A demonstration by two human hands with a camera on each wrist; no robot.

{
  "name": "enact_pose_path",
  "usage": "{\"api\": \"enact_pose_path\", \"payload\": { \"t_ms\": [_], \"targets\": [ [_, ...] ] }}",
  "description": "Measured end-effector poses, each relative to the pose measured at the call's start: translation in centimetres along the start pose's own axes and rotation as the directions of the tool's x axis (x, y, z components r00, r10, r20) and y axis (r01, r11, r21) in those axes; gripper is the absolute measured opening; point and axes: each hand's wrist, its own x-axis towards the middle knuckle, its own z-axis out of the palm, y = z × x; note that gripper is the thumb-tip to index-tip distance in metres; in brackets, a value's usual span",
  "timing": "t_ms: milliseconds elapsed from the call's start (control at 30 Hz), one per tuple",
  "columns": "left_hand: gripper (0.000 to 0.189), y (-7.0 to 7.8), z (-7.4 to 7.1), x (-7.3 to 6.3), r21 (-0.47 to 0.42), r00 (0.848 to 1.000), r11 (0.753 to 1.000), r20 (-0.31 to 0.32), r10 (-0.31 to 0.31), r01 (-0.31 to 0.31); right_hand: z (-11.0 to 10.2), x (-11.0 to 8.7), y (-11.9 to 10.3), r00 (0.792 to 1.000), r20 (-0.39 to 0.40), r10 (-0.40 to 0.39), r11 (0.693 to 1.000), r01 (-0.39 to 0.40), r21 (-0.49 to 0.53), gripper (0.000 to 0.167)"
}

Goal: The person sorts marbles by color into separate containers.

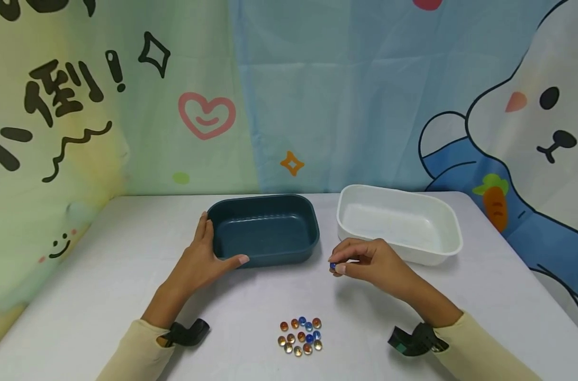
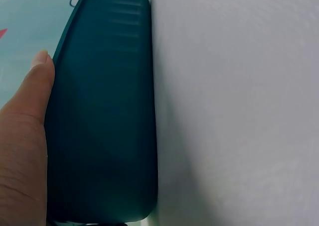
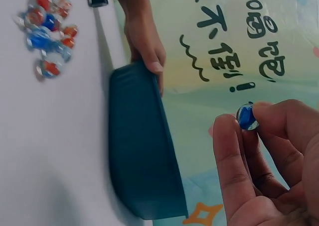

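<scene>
Left hand (image 1: 205, 260): at the left end of the teal bin (image 1: 265, 233), fingers lying along the end wall, thumb reaching to the front rim; grip spread wide and touching the bin, not wrapped round it. Right hand (image 1: 365, 260): grip closed on a blue marble (image 3: 247, 117), pinched between thumb and fingertips. In the head view that marble sits between the teal bin and the front left corner of the white bin (image 1: 398, 214); the right wrist view shows it as clear glass with a blue core. Remaining marbles (image 1: 301, 336), amber and blue, lie in a loose cluster on the tabletop (image 1: 232, 338), in front of the teal bin and well apart from both bins. Black bands (image 1: 189, 333) on both wrists; printed cloth (image 1: 317, 106) behind the tabletop.
</scene>
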Motion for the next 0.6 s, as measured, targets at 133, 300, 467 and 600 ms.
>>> {"api": "enact_pose_path", "payload": {
  "t_ms": [133, 300, 467, 600],
  "targets": [
    [0.127, 0.1, 0.0, 0.0, 0.011, 1.0, 1.0, 0.005, 0.003, -0.003, -0.2, 0.7, -0.2, 1.0, -0.01, 0.025, 1.0, -0.025, 0.001, 0.016],
    [0.126, 0.1, 0.1, -0.1, 0.013, 1.0, 1.0, 0.01, 0.005, -0.005, -0.3, 1.8, -0.1, 0.998, -0.02, 0.052, 0.999, -0.052, 0.013, 0.017],
    [0.127, 0.1, 0.1, 0.1, 0.007, 1.0, 1.0, 0.012, 0.005, -0.005, -0.4, 3.2, -0.1, 0.996, -0.046, 0.082, 0.997, -0.082, 0.007, 0.017],
    [0.127, 0.0, 0.0, 0.0, -0.006, 1.0, 1.0, 0.012, 0.0, 0.0, -0.3, 4.5, -0.2, 0.996, -0.052, 0.077, 0.997, -0.076, 0.017, 0.018]
  ]
}}
